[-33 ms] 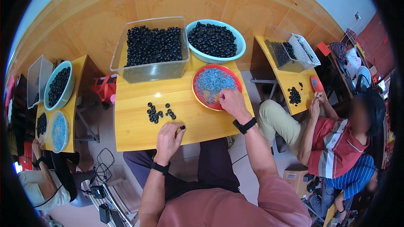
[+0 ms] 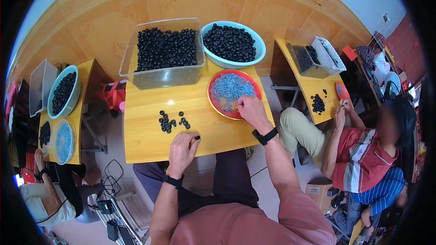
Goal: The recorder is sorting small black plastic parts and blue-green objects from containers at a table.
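My left hand [image 2: 181,150] rests at the front edge of the yellow table [image 2: 141,147], pinching a small black ring-shaped piece [image 2: 197,138] between thumb and fingertips. Just beyond it, several loose black pieces [image 2: 167,125] of the same kind lie on the tabletop. To the right, a red plate [image 2: 258,88] with a yellow rim holds a heap of small, thin blue pieces [image 2: 230,87]. My right hand [image 2: 250,110] is over the plate's near right side, its fingers pressed together and pointing down. Whatever its fingertips hold is hidden.
Behind stand a clear plastic bin [image 2: 165,80] and a light-blue basin [image 2: 260,53], both filled with black pieces. Other people work at a right-hand table [image 2: 324,88] and a left-hand table [image 2: 85,86]. Cables [image 2: 109,182] and a metal-framed chair [image 2: 129,213] are at lower left.
My right hand has shifted very slightly over the plate. The left hand and its black piece have not moved.
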`<state>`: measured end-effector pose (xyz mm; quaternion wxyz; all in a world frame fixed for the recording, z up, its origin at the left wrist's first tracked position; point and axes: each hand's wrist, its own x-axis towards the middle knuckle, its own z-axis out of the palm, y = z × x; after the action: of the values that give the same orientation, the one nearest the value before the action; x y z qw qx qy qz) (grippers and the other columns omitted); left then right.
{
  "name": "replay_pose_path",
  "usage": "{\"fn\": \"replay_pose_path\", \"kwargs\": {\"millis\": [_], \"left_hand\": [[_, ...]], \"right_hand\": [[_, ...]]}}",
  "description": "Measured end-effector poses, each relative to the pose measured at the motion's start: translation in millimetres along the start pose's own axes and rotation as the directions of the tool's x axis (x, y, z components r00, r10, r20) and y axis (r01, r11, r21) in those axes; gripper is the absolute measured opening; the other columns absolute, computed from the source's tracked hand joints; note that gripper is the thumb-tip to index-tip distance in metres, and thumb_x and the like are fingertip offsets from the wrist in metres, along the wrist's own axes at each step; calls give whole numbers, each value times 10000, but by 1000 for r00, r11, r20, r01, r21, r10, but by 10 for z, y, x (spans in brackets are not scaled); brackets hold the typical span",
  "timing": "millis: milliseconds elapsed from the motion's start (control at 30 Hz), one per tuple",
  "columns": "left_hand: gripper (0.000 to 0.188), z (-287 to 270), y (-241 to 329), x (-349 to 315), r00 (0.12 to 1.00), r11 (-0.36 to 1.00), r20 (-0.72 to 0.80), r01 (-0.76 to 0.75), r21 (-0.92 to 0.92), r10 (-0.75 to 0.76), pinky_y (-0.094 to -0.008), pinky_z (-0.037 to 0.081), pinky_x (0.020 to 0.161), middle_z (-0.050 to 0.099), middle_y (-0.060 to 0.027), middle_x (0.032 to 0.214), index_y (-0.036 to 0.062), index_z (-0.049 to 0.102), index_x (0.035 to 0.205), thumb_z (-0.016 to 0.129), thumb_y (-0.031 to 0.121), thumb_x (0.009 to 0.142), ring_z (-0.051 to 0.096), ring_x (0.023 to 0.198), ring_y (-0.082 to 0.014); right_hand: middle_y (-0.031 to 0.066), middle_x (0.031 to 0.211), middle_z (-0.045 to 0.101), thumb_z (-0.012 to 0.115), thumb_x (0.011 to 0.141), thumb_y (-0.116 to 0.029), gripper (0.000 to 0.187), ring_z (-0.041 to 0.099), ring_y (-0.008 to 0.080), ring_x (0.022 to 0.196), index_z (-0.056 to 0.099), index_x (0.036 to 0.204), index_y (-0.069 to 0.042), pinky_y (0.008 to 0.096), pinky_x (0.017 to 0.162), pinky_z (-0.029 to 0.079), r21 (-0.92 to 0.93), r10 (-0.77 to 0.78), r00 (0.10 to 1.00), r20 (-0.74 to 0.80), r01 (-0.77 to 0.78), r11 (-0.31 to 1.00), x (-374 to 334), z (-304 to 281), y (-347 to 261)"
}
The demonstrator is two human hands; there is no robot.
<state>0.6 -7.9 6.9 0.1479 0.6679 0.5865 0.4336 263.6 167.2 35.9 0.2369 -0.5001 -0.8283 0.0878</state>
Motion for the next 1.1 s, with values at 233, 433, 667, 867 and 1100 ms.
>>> {"fn": "replay_pose_path", "kwargs": {"millis": [233, 433, 667, 867, 1100], "left_hand": [[148, -8, 19, -13, 999, 999, -10, 44, -22, -44, -407, 533, 746, 699, -136, 854, 18, 722, 993, 772, 67, 864, 656, 765, -316], [164, 1, 5, -16, 995, 991, -57, 80, -108, -87, -373, 521, 660, 690, -136, 832, 6, 728, 1025, 773, 62, 877, 638, 701, -270], [177, 42, -49, -39, 977, 964, -101, 164, -211, -188, -350, 517, 633, 666, -134, 795, 3, 737, 1039, 786, 62, 879, 632, 671, -239], [170, 54, -57, -50, 985, 979, -78, 145, -144, -157, -321, 527, 646, 683, -114, 829, 3, 739, 1041, 784, 64, 888, 649, 697, -201], [179, 43, -48, -46, 991, 989, -64, 116, -88, -121, -352, 532, 657, 675, -129, 833, 7, 733, 1045, 779, 68, 883, 656, 715, -249]], "right_hand": [[158, 841, 756, 690, 874, -29, 192, 755, 261, 793, 736, 1058, 0, 354, 724, 573, 562, 133, 989, 71, -150, 814, -143, -110, -320], [143, 890, 772, 717, 901, -37, 203, 767, 196, 809, 710, 1092, 33, 311, 739, 584, 675, 47, 970, 238, -200, 710, -392, 182, -831], [157, 918, 722, 739, 879, -101, 164, 724, 316, 845, 691, 1001, -2, 404, 754, 568, 476, -74, 990, 120, 8, 879, -459, 532, -1070], [130, 881, 633, 741, 868, -118, 138, 659, 340, 854, 650, 932, -37, 460, 749, 520, 271, -221, 975, 19, 208, 940, -550, 649, -1119], [130, 860, 616, 732, 873, -106, 129, 646, 344, 836, 633, 916, -37, 466, 742, 515, 240, -287, 957, -36, 287, 927, -584, 703, -1114]]}}
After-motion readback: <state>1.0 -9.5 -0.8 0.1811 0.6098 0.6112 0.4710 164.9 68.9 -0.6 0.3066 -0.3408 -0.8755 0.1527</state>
